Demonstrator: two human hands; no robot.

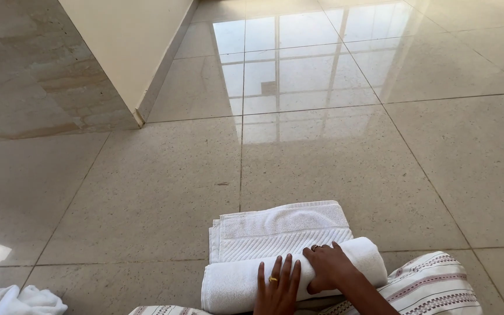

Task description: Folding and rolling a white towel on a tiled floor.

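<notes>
White: 1 rolled towel (246, 280) under 2 hands, left hand (278, 289), right hand (328, 268)

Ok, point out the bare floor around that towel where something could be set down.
The widest free patch is the tiled floor beyond the white towel, up to the cream wall corner. Bare tiles also lie left of the towel, short of the crumpled white cloth. It is crowded at the roll, under the left hand and right hand, beside the striped cloth.
</notes>
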